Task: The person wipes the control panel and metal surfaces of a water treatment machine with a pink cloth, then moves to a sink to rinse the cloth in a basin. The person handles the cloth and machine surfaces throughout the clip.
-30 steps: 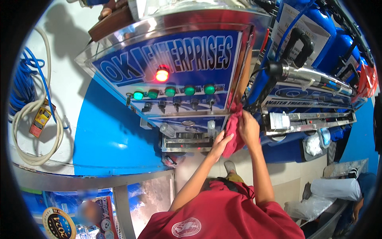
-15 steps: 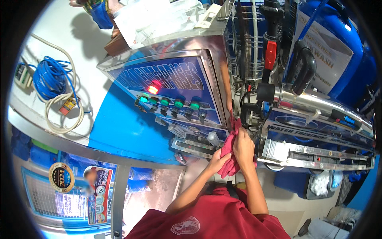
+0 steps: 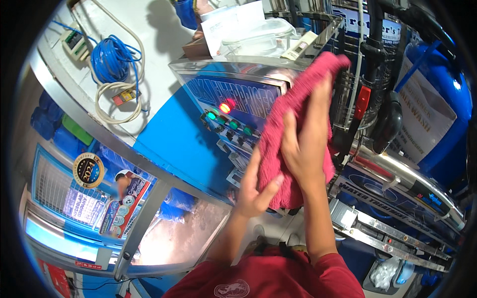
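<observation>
My left fingers close on the lower left edge of the pink cloth, thumb on the near face and the rest along the border. My right fingers lie long and nearly straight over its middle, thumb spread; they are blurred, so I cannot tell whether they curl round it. The cloth hangs between them in front of the right side of the metal cabinet; whether it touches, I cannot tell.

To handle it well, I judge, I should keep the left pinch firm, lay the right palm flat so the folds even out, and keep loose corners away from the green lamps.

On top of the cabinet stands a clear plastic box, beside white papers; its contents are unclear. Low on the right, a dark bin holds crumpled white plastic. The big blue tank shows nothing of its inside.
</observation>
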The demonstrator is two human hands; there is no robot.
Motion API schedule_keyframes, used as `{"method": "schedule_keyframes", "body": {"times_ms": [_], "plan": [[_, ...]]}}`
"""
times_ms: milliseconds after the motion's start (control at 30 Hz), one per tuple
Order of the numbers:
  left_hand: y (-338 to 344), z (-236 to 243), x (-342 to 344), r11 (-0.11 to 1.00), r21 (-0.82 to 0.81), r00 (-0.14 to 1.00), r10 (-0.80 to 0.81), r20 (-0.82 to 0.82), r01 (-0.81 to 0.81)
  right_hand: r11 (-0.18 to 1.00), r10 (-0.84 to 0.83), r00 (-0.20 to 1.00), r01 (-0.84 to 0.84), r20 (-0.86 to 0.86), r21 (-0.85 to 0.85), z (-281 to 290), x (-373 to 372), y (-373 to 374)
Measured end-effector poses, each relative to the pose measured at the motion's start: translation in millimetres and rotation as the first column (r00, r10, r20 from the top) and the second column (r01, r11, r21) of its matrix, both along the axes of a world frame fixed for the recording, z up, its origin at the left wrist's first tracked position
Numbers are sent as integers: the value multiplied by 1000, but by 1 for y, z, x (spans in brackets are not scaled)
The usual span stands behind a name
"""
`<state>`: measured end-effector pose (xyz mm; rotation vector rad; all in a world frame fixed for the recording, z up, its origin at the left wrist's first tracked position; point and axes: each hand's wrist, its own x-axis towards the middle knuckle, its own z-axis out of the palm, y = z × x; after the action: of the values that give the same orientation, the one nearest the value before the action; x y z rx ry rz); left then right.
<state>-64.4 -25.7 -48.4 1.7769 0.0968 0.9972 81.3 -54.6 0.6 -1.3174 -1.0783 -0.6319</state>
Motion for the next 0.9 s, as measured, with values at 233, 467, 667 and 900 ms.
{"method": "schedule_keyframes", "body": {"times_ms": [233, 467, 667, 900], "plan": [[9, -7, 14, 984, 44, 976, 179, -123, -174, 985, -156, 987, 152, 34, 86, -23, 5, 30], [5, -69, -3, 998, -27, 944, 44, -328, -56, 996, -67, 995, 71, -74, 61, -124, -1, 20], [13, -27, 9, 992, 116, 979, 78, -186, -57, 984, 2, 998, 10, -67, 178, -79, 8, 27], [36, 50, 7, 998, -36, 999, -45, -17, 44, 956, -36, 994, 5, 100, 293, 16, 30, 36]]}}
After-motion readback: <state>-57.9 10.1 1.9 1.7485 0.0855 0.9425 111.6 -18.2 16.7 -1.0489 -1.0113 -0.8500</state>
